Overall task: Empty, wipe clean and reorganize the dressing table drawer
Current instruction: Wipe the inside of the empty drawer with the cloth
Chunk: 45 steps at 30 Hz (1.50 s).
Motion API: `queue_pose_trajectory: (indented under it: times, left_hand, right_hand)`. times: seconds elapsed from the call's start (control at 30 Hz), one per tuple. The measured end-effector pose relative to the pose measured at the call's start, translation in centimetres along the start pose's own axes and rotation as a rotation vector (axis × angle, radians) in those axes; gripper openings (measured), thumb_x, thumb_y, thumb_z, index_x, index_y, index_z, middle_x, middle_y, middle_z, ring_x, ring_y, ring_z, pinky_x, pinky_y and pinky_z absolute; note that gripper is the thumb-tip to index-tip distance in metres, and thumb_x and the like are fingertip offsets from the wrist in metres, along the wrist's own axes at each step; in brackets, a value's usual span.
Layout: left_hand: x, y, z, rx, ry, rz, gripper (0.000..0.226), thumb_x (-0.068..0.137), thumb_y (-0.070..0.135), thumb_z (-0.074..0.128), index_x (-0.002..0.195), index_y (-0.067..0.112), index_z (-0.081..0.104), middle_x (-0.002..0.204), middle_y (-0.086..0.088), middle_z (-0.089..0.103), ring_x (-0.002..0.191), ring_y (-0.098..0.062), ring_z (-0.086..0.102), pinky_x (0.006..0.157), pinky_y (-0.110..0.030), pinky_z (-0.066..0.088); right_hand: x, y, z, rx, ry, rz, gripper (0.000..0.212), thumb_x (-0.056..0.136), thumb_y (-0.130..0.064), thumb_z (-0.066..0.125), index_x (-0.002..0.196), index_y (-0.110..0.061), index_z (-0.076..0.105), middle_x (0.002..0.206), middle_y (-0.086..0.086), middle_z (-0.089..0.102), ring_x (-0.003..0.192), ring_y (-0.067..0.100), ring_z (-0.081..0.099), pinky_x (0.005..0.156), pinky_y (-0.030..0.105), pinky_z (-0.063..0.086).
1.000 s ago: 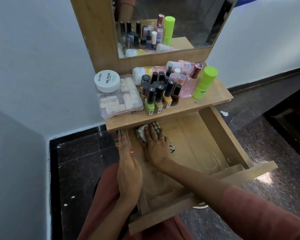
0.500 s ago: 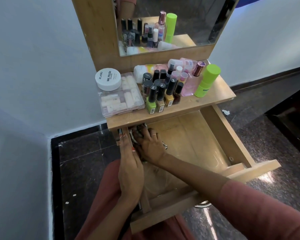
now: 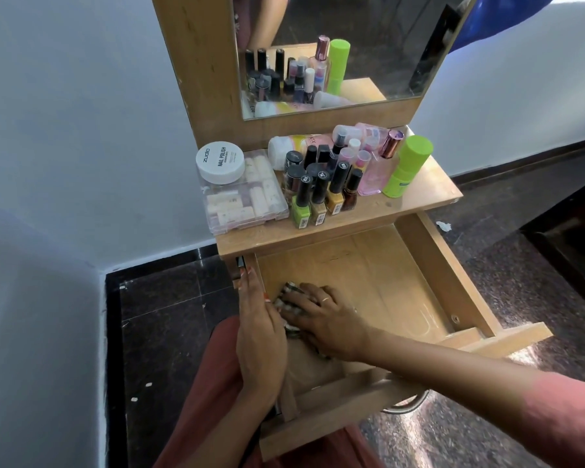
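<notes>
The wooden drawer [image 3: 443, 282] of the dressing table is pulled out, its bare floor showing. My right hand [image 3: 321, 319] lies flat with straight fingers on a checked cloth [image 3: 286, 295], pressing it against the drawer floor near the left wall. My left hand [image 3: 259, 336] rests along the drawer's left side wall, fingers straight and pointing away from me. Most of the cloth is hidden under my right hand.
On the tabletop [image 3: 419, 197] stand several nail polish bottles [image 3: 321, 197], a clear box [image 3: 244, 204] with a white jar [image 3: 220, 162] on it, a pink bottle [image 3: 374, 170] and a green bottle [image 3: 407, 167]. A mirror [image 3: 338, 52] rises behind. Dark floor and white walls surround the table.
My right hand has drawn the cloth back from the drawer's far left corner toward me along the left wall. My left hand stays on the side wall.
</notes>
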State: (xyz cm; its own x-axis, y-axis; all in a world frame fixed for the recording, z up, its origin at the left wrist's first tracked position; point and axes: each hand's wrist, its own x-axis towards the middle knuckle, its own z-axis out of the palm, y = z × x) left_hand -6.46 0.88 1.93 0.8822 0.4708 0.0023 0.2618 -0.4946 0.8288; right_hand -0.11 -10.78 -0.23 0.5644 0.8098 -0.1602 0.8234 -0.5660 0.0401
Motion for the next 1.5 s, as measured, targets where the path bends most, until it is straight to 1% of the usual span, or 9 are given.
queue_pose_trajectory:
  times: [0.3,0.43,0.5,0.9,1.13,1.23,1.37,1.43,1.5]
  left_hand:
    - [0.2,-0.1,0.2,-0.036,0.019,-0.012,0.050,0.098,0.008,0.030,0.145,0.019,0.016,0.154,0.003,0.016,0.141,-0.007,0.013,0.106,-0.015,0.013]
    - [-0.1,-0.2,0.3,-0.026,0.027,0.000,0.050,0.098,0.007,0.029,0.145,0.018,0.015,0.154,0.003,0.015,0.140,-0.005,0.007,0.110,-0.018,0.010]
    - [-0.3,-0.1,0.3,-0.029,0.023,-0.004,0.050,0.098,0.009,0.029,0.145,0.019,0.014,0.154,0.004,0.014,0.139,-0.004,0.005,0.110,-0.018,0.009]
    - [-0.1,-0.3,0.3,0.026,0.024,-0.005,0.050,0.099,0.011,0.029,0.145,0.019,0.012,0.155,0.001,0.013,0.138,-0.005,0.001,0.118,-0.036,0.017]
    - [0.4,-0.3,0.4,0.247,0.006,0.038,0.050,0.099,0.016,0.026,0.146,0.012,0.008,0.147,0.007,-0.012,0.135,-0.008,-0.017,0.116,-0.030,-0.002]
    - [0.5,-0.4,0.4,0.290,0.004,0.045,0.050,0.099,0.017,0.025,0.146,0.011,0.008,0.146,0.007,-0.014,0.135,-0.008,-0.018,0.115,-0.030,-0.003]
    - [0.4,-0.5,0.4,0.302,0.009,0.066,0.049,0.098,0.018,0.019,0.146,0.008,0.010,0.149,0.003,-0.009,0.136,-0.009,-0.015,0.115,-0.030,-0.002]
    - [0.4,-0.6,0.3,0.313,0.002,0.077,0.052,0.096,0.021,0.018,0.145,0.008,0.009,0.151,0.000,-0.007,0.136,-0.009,-0.014,0.115,-0.031,-0.003]
    - [0.6,-0.6,0.2,0.348,-0.007,0.100,0.055,0.093,0.025,0.014,0.145,0.008,0.008,0.148,0.003,-0.010,0.136,-0.010,-0.015,0.114,-0.031,-0.005]
  right_hand:
    - [5.0,1.6,-2.0,0.034,-0.002,0.168,0.046,0.080,-0.032,0.035,0.119,-0.031,0.060,0.122,-0.002,0.063,0.087,0.027,0.066,0.068,0.032,0.053]
    - [4.4,1.4,-1.8,0.095,-0.077,0.108,0.049,0.094,-0.026,0.037,0.142,-0.027,0.029,0.153,0.005,0.025,0.111,0.038,0.046,0.091,0.045,0.041]
    - [3.8,1.3,-2.1,0.146,-0.149,0.080,0.051,0.096,-0.027,0.037,0.145,-0.028,0.021,0.156,0.003,0.012,0.121,0.037,0.035,0.099,0.045,0.033]
    - [-2.3,-0.4,-3.6,0.229,-0.490,-0.185,0.046,0.084,-0.008,0.047,0.126,-0.023,0.055,0.150,0.003,0.021,0.121,0.028,0.030,0.104,0.043,0.028]
    - [-2.6,0.2,-3.4,0.223,-0.384,-0.279,0.047,0.082,-0.007,0.049,0.123,-0.030,0.057,0.147,0.001,0.033,0.130,0.028,0.032,0.104,0.046,0.029]
    - [-2.9,1.7,-2.7,0.199,-0.238,-0.210,0.039,0.082,-0.018,0.049,0.119,-0.028,0.060,0.141,0.002,0.047,0.125,0.032,0.046,0.097,0.052,0.042]
    - [-2.2,5.1,-1.8,0.188,-0.156,0.077,0.041,0.078,-0.030,0.043,0.111,-0.019,0.065,0.123,0.017,0.060,0.111,0.042,0.056,0.084,0.056,0.051]
    - [-1.9,6.4,-1.6,0.235,-0.117,0.239,0.042,0.086,-0.024,0.046,0.124,-0.010,0.056,0.134,0.026,0.046,0.124,0.045,0.044,0.095,0.055,0.046]
    - [-1.8,7.1,-1.0,0.252,-0.134,0.353,0.053,0.094,-0.021,0.042,0.143,-0.007,0.025,0.152,0.023,0.013,0.140,0.038,0.016,0.114,0.043,0.023]
